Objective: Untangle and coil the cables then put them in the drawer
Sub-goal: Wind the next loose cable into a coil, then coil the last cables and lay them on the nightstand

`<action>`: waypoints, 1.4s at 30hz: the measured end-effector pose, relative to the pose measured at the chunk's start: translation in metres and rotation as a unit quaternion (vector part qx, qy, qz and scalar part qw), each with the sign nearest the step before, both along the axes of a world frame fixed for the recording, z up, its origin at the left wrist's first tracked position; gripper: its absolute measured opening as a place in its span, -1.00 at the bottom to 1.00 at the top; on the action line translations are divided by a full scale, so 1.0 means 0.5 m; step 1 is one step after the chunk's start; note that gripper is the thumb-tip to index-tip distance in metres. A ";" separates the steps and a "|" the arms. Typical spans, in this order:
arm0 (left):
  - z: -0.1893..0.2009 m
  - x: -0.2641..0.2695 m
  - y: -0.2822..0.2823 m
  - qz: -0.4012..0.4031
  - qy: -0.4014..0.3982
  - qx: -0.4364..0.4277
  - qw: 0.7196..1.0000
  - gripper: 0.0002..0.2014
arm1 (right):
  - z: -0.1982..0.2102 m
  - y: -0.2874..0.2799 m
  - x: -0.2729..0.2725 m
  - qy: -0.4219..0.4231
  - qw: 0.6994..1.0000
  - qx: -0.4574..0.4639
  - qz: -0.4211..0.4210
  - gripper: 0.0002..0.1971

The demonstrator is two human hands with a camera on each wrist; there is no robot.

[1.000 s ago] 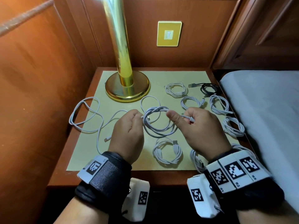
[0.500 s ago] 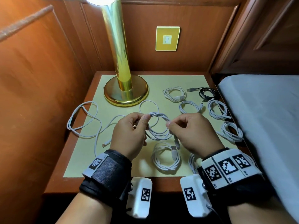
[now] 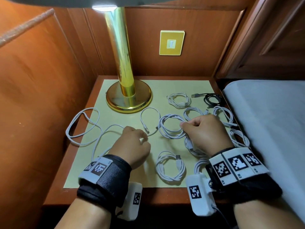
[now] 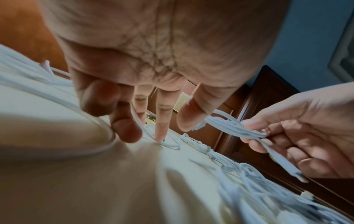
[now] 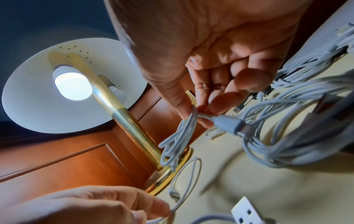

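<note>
My right hand (image 3: 183, 125) pinches a coiled white cable (image 3: 165, 129) between thumb and fingers, just over the pale mat (image 3: 115, 171). In the right wrist view the right hand (image 5: 197, 115) also holds that coiled white cable (image 5: 182, 136) near a plug. My left hand (image 3: 145, 138) is at the mat, left of the coil. Its thumb and index finger close on a loose white cable (image 3: 150, 108), which sprawls left across the nightstand. In the left wrist view the loose white cable (image 4: 168, 145) runs between the left hand's fingertips (image 4: 161, 136). No drawer is in view.
Several coiled white cables (image 3: 170, 166) and one black cable (image 3: 212, 98) lie on the right half of the mat. A brass lamp (image 3: 128, 98) stands at the back. A bed (image 3: 272, 121) borders the nightstand on the right, wood panelling on the left.
My left hand let go of the coil and dropped down-left to the loose cable. My right hand carried the coil to the right and lower, towards the mat.
</note>
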State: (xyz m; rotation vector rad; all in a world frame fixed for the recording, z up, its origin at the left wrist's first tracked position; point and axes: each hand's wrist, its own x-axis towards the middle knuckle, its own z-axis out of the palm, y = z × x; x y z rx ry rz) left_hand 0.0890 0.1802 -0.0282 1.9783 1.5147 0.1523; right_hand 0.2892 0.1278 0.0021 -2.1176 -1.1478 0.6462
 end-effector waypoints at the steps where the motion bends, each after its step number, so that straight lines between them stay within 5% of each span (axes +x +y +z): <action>1: 0.002 -0.006 0.004 0.008 0.019 -0.001 1.000 -0.74 | -0.001 0.003 -0.001 -0.003 1.000 -0.004 0.000 -0.62; 9: 0.023 -0.060 0.024 0.055 0.117 -0.013 0.992 -0.58 | -0.014 0.027 -0.019 0.002 1.000 -0.024 0.006 -0.62; 14: 0.026 -0.098 0.032 0.123 0.120 -0.010 0.985 -0.90 | -0.015 0.038 -0.027 -0.014 0.999 -0.035 0.003 -0.62; 18: 0.023 -0.117 0.035 0.121 0.147 -0.025 0.981 -0.89 | -0.017 0.046 -0.037 -0.026 0.998 -0.061 0.011 -0.54; 31: 0.037 -0.138 0.036 0.115 0.109 -0.031 0.987 -0.85 | -0.012 0.059 -0.070 -0.008 0.995 -0.095 0.040 -0.47; 42: 0.050 -0.188 0.002 0.146 0.008 -0.019 0.989 -0.81 | 0.025 0.022 -0.096 -0.025 0.996 -0.064 0.053 -0.65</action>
